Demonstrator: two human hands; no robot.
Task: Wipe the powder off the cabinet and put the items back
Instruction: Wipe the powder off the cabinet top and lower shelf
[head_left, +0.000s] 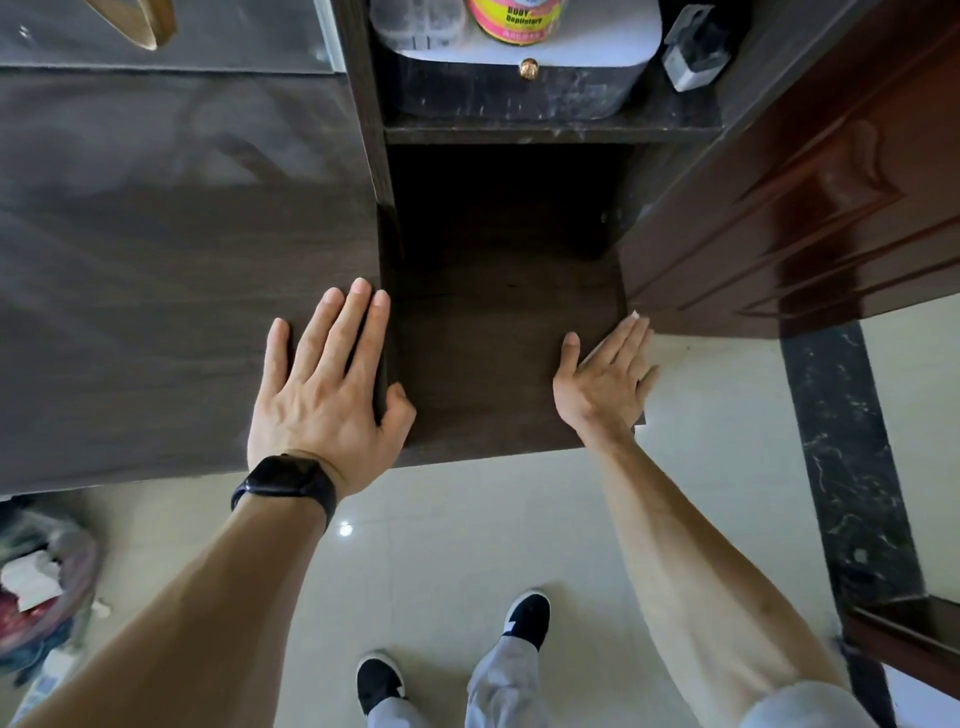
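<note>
Below me, the dark cabinet (182, 260) fills the view, its lower shelf (498, 364) bare. On the shelf above sit a dusty box (519, 88) and a yellow-labelled bottle (514, 21). I see my left hand (322, 384) spread flat on the cabinet's side, and my right hand (605, 374) open, pressing something white (634, 314) at the shelf's right edge.

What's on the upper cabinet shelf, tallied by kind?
Dark box with gold knob: 1
Yellow-labelled container, on the box: 1
Dusty clear item, on the box: 1
Black-and-grey device, right of the box: 1
Total: 4
The lower shelf holds nothing.
</note>
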